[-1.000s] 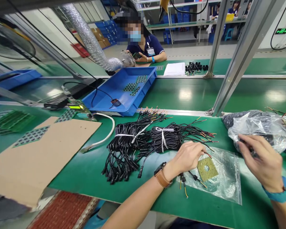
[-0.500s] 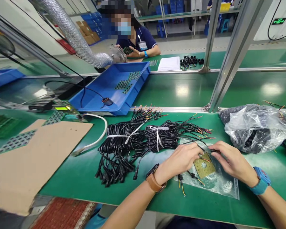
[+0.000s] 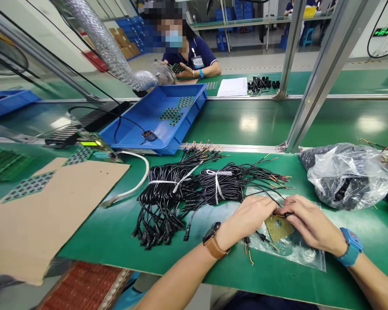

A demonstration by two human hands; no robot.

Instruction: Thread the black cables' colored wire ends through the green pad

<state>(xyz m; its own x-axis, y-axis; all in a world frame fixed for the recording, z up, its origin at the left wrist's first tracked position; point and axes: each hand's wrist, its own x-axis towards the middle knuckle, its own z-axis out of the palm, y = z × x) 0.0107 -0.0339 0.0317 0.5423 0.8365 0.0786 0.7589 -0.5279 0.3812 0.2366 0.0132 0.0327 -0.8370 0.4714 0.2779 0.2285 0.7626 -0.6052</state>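
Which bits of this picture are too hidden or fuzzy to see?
All in the head view:
Left hand: its own back hides what its fingertips hold.
Black piece: mostly covered by the right hand.
Bulging plastic bag: creases and glare hide contents.
Green boards: blurred, cut by left edge.

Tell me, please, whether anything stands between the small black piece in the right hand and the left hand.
Nothing visible does: the right hand pinches the small black piece close to the left hand, though fingers partly hide the spot. The yellowish square plate lies below, not between them.
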